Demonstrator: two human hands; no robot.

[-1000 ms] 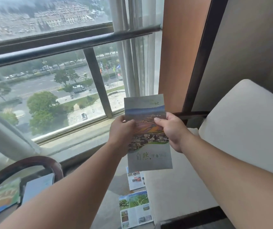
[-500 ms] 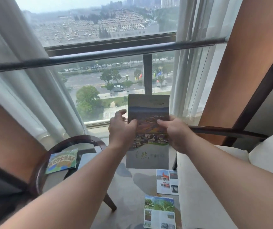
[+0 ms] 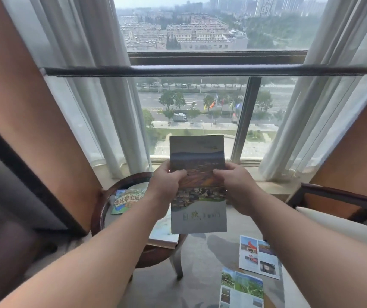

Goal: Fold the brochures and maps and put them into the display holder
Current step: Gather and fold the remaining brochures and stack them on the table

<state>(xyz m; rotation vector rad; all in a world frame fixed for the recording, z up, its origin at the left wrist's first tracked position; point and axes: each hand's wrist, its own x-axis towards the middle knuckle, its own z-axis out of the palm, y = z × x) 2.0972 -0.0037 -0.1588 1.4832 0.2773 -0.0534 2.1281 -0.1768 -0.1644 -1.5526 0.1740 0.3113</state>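
We hold the folded, glossy landscape-print paper brochure [image 3: 198, 185] upright, left hand [image 3: 167, 187] and right hand [image 3: 235, 187] pinching its side edges mid-height. It looks light and probably slippery; grip near the creases.

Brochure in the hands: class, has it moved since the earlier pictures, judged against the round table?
Yes. The brochure has shifted left: earlier clear of the round table, it now overlaps its right rim.

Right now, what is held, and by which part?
A folded brochure: left hand pinches its left edge, right hand its right edge, both near mid-height.
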